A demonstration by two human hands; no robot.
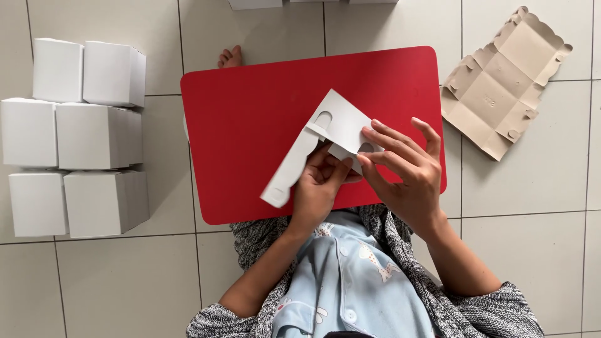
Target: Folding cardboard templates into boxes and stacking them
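Both your hands grip a white, die-cut card blank (325, 141) held just above the near edge of a red counter (250, 125). Your left hand (319, 188) pinches it from below, thumb and fingers closed on the middle fold; your right hand (407, 169) presses long fingers across its right corner. A long tab hangs loose toward the counter's near left edge, and it could crease or tear if you fold against the score, or the slot tabs could miss each other because your fingers cover them. Left of the counter, on the tiled floor (532, 250), stand six closed white boxes (81, 138) in three touching pairs; what is inside cannot be seen. Right of the counter lies a brown, scalloped carton (501, 87), unfolded flat and holding nothing. More white boxes (256, 4) peek in beyond the counter's far edge.
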